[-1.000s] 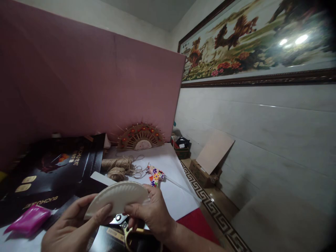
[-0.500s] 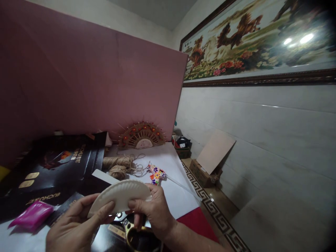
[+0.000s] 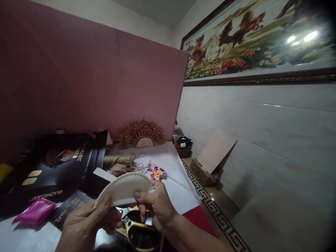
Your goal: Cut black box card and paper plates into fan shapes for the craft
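A white paper plate [image 3: 126,189] with a fluted rim, in a half-round shape, is held up between both hands. My left hand [image 3: 88,218] pinches its left end, thumb on the near face. At the right end my right hand [image 3: 154,203] grips it the same way, with the thumb in front and fingers behind. Below the plate lies a pair of scissors [image 3: 143,227] with gold-coloured handles, partly hidden by the hands. Behind the plate are a ball of brown twine [image 3: 118,169] and a flower-patterned piece [image 3: 156,172].
A decorated half-round fan [image 3: 144,134] stands against the pink panel [image 3: 91,80]. Black printed packaging [image 3: 60,161] covers the table's left side, with a bright pink packet [image 3: 36,212] in front. A cardboard box [image 3: 202,173] sits on the floor to the right.
Both hands have raised the paper plate slightly and shifted it a little to the right. More of the scissors shows beneath it. Both hands keep their grip.
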A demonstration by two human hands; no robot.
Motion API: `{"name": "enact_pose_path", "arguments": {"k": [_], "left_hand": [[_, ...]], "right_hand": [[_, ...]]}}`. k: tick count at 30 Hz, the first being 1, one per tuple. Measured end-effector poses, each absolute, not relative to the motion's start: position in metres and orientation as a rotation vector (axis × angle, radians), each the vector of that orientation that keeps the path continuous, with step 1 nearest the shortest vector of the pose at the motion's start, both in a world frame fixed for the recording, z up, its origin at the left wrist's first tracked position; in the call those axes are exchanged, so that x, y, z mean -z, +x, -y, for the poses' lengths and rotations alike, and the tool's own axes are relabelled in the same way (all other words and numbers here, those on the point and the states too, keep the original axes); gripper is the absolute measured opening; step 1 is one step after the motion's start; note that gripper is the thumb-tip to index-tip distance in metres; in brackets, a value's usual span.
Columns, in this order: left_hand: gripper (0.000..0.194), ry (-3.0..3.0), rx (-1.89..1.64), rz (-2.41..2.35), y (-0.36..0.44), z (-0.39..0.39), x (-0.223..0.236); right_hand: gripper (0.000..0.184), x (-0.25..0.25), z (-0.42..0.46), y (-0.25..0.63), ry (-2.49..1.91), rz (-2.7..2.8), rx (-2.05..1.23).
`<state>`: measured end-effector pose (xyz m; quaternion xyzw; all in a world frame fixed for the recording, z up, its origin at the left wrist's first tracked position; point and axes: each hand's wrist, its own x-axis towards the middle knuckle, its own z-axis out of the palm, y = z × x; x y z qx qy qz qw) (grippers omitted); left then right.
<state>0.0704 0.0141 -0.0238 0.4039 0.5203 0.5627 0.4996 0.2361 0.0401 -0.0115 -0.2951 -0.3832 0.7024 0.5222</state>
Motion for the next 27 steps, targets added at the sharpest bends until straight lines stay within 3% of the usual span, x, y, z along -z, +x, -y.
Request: {"name": "enact_pose_path", "arguments": {"k": [5,11,15,19,22,27], "left_hand": [[0.042,0.888,-1.279,-1.162,0.064,-0.017,0.013],[0.037,0.726,-1.522,-1.326,0.041,-0.022,0.009],[0.042,1.076,-1.402,-1.391,0.048,-0.021,0.017],[0.034,1.427,-1.365,-1.368,0.061,-0.012,0.017],[0.047,1.509,-1.358,-1.385,0.061,-0.008,0.013],[0.046,1.590,-1.349,-1.328,0.058,-0.007,0.008]], "right_hand": [[0.035,0.012,-0.047,0.244,-0.719,0.899,-1.659],[0.043,0.006,-0.058,0.259,-0.767,0.804,-1.469],[0.042,0.008,-0.051,0.252,-0.720,0.821,-1.478],[0.035,0.013,-0.041,0.243,-0.675,0.883,-1.515],[0.033,0.013,-0.040,0.242,-0.661,0.901,-1.525],[0.036,0.012,-0.040,0.242,-0.665,0.884,-1.569]]}}
